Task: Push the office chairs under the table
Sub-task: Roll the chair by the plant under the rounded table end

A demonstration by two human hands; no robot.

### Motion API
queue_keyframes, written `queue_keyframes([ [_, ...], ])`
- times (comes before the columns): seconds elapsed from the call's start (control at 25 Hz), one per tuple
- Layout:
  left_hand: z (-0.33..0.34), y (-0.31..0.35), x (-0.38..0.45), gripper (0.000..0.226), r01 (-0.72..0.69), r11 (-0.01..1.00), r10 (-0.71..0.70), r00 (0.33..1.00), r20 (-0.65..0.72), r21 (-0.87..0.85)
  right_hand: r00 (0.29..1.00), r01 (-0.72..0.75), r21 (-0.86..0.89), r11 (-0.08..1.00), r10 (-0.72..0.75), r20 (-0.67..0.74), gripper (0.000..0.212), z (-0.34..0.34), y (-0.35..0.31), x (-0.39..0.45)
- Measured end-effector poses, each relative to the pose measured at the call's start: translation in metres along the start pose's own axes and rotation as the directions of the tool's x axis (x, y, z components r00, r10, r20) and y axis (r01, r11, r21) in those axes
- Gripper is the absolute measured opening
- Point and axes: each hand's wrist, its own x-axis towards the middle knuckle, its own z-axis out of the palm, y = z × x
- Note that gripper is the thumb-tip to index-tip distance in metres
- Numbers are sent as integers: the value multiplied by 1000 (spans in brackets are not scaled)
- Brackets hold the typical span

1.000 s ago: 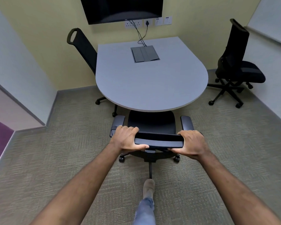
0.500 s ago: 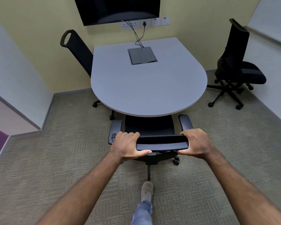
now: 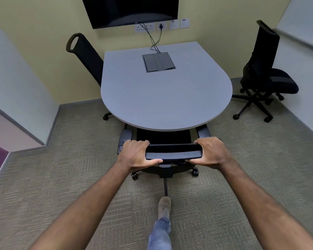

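Both hands, left [image 3: 136, 154] and right [image 3: 210, 152], grip the chair [image 3: 173, 153] backrest; table [image 3: 163, 98] hides its seat front.

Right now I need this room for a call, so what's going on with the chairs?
A person is tidying them under the table. The left hand and the right hand both grip the top of the backrest of the near chair, whose seat is already partly beneath the table's rounded edge. The chair on the left looks tucked in by the wall. The chair on the right stands apart from the table, not yet pushed in.
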Motion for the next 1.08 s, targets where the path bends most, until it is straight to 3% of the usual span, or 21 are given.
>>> queue_keyframes([
  [0.48,-2,-44,52,116,-6,1000,6,1000,-18,4,996,29,18,999,-28,-87,74,12,4,69],
  [0.84,-1,-68,76,104,-32,999,32,999,-39,10,999,4,-16,1000,-5,-40,92,15,4,100],
  [1.08,1,-81,87,107,-45,999,45,997,-61,9,997,22,-17,1000,-23,-71,90,15,2,112],
])
